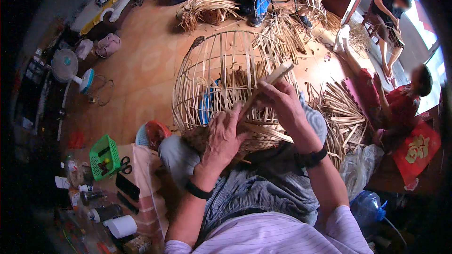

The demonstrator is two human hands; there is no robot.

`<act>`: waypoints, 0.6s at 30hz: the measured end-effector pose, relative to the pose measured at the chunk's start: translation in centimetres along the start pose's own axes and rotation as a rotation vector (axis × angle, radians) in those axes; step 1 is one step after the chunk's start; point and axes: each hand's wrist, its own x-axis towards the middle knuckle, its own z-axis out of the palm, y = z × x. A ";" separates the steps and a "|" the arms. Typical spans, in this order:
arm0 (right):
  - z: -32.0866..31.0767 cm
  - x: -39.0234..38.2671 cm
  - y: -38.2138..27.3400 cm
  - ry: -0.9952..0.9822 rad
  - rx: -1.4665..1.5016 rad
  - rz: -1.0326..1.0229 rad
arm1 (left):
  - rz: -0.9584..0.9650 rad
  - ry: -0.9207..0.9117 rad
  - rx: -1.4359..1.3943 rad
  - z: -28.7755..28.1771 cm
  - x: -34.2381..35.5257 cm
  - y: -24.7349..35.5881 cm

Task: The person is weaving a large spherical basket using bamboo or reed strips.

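Tiled floor [141,75] | red square sign [417,149] far right | left hand [221,136] flat on basket frame [207,75] | right hand [278,101] seemingly grips cane strip [278,73]

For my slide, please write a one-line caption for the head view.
Left hand steadies a half-woven cane basket on the lap; right hand holds a flat strip.

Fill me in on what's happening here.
A seated person is weaving a large, open dome-shaped basket frame of pale bamboo strips, propped against the knees. The left hand presses on the densely woven band at the frame's near end, while the right hand grips a flat bamboo strip angled up over the frame. Only that near band is woven; the ribs beyond stand open. Loose bamboo strips lie on the floor to the right.
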 end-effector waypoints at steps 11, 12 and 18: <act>1.8 0.2 -0.8 -0.281 -1.111 -0.547 | -0.145 -0.143 0.340 -1.4 0.2 3.7; 1.6 0.0 -0.3 -0.279 -1.186 -0.578 | -0.168 -0.156 0.278 -1.6 0.4 4.0; 1.7 -0.4 1.1 -0.271 -1.322 -0.652 | -0.062 -0.031 0.338 2.0 -0.7 -0.4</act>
